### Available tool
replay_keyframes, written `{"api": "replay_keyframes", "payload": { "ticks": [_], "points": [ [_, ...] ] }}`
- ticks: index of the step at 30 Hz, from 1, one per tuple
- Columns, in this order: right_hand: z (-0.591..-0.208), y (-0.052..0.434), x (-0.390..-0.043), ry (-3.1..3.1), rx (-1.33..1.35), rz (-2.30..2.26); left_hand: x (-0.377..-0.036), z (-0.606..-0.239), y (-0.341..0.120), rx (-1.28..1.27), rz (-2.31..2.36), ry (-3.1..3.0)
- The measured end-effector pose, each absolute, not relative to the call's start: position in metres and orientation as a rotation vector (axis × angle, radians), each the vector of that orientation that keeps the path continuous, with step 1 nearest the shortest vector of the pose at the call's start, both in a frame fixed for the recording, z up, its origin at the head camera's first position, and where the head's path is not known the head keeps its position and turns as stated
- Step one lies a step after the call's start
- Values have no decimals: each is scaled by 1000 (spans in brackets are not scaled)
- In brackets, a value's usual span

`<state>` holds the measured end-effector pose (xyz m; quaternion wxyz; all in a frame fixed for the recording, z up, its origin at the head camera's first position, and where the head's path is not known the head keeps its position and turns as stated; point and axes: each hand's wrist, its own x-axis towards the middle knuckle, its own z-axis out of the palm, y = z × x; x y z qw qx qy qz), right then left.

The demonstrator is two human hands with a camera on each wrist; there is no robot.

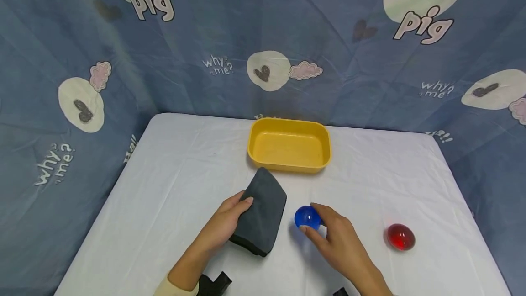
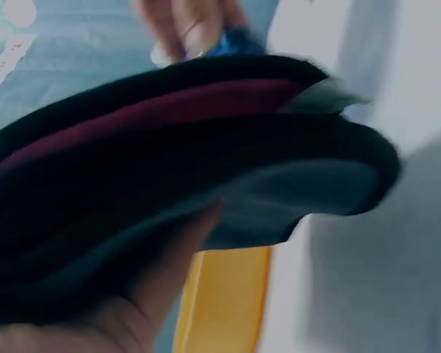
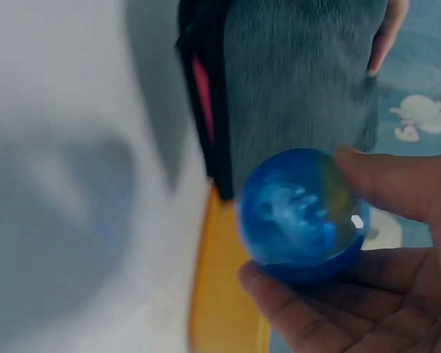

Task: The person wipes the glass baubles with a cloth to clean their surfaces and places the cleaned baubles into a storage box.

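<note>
The left hand (image 1: 223, 225) grips a folded dark grey cloth (image 1: 263, 211), thumb on top and fingers beneath, lifting its near edge off the counter (image 1: 164, 186) so it seems ready for wiping. Just to its right, the right hand (image 1: 337, 241) pinches a blue ball (image 1: 307, 217) between thumb and fingertips, apparently to keep it from rolling. The ball is glossy, translucent and cloudy inside. A yellow tray (image 1: 289, 145) sits beyond both hands; a red ball (image 1: 400, 236) lies further right.
</note>
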<state>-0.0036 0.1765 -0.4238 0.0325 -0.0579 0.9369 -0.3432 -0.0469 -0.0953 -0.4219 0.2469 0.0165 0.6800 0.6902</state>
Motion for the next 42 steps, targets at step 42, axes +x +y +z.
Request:
{"api": "replay_keyframes", "payload": {
  "ticks": [42],
  "points": [
    [-416,129,-7,3230,-864,-841,-32,-432,-43,-249,2249,1083]
  ]
}}
